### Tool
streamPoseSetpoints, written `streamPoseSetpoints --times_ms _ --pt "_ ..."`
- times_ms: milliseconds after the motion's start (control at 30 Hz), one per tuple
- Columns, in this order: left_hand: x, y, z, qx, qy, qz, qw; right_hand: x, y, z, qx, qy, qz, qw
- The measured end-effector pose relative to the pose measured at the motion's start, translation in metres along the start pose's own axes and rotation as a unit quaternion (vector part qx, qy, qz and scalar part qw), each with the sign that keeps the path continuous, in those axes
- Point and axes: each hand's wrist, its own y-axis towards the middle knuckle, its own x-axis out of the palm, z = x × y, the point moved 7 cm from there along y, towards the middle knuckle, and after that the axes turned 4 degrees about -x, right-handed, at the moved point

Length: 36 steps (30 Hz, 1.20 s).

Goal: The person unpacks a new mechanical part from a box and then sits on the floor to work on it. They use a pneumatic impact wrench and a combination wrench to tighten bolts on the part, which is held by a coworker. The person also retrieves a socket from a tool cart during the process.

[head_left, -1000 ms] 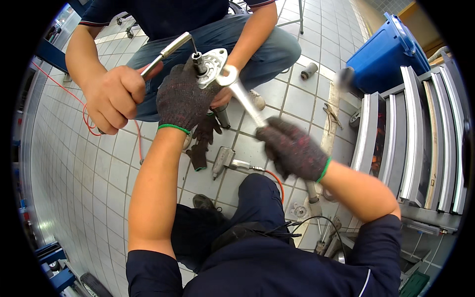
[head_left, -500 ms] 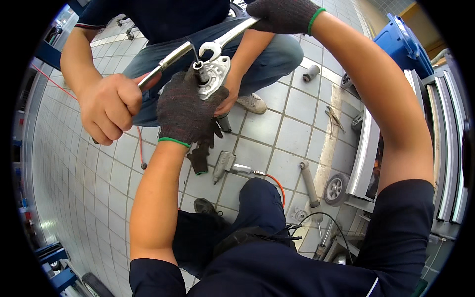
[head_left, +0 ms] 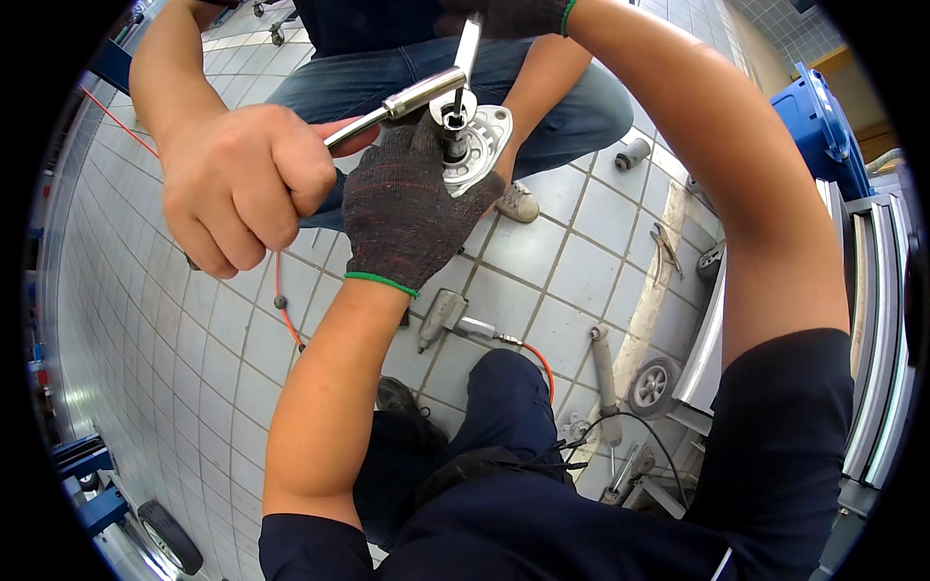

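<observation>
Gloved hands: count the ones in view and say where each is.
2. The left hand grips the round metal part at the middle. The right hand holds a wrench at the top edge, partly cut off. A co-worker's hand is bare.

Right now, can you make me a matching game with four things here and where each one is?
Things:
1. left hand
2. right hand
3. bare hand
4. blue bin

Places:
A. at the right edge
B. gripping a ratchet handle
C. under the round metal plate
D. at the top, on a wrench

Pairs: 1-C, 2-D, 3-B, 4-A
</observation>
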Motion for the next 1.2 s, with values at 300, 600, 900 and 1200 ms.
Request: streamPoseSetpoints --times_ms 300,600,900,1200 --pt "0.000 0.001 0.006 0.011 -0.019 0.015 1.000 0.018 0.003 -0.017 -0.037 0.078 0.173 0.981" --pt "0.004 0.009 0.011 -0.021 -0.042 -0.021 0.999 0.020 -0.004 0.011 0.004 0.053 0.119 0.991" --pt "0.008 0.020 0.021 -0.001 -0.075 0.007 0.997 0.029 -0.014 0.018 -0.026 0.025 0.116 0.993" --pt "0.012 0.022 0.023 -0.007 -0.083 -0.001 0.996 0.026 -0.011 0.009 -0.059 0.051 0.096 0.992"
